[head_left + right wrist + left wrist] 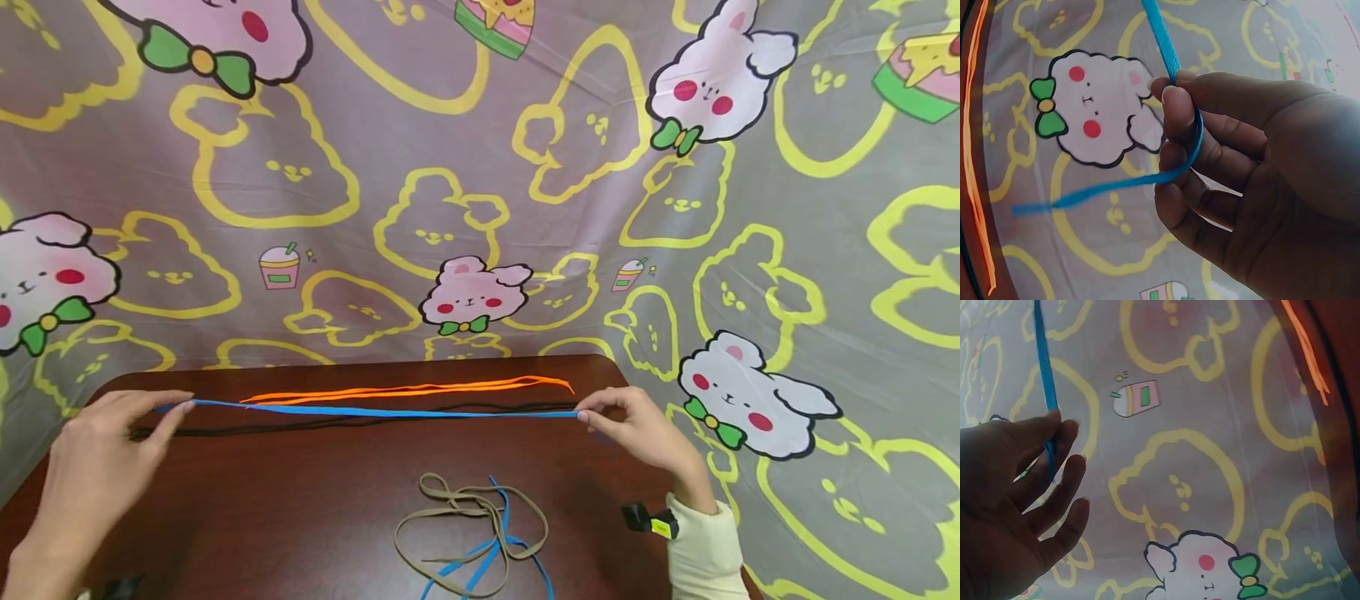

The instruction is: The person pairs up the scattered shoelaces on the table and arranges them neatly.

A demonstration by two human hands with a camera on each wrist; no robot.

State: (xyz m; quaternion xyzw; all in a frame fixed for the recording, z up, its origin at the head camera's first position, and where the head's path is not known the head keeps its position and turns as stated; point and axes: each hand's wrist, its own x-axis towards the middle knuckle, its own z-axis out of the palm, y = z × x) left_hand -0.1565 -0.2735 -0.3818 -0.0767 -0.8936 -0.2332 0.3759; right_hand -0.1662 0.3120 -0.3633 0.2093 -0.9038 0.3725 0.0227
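With each grip closed thumb-to-finger, your left hand (105, 454) and right hand (639, 429) hold the flat, blue woven lace (375, 412) stretched above the dark reddish-brown surface (285, 508), nearer its far edge; likely light and limp, it should handle best pinched near both ends.
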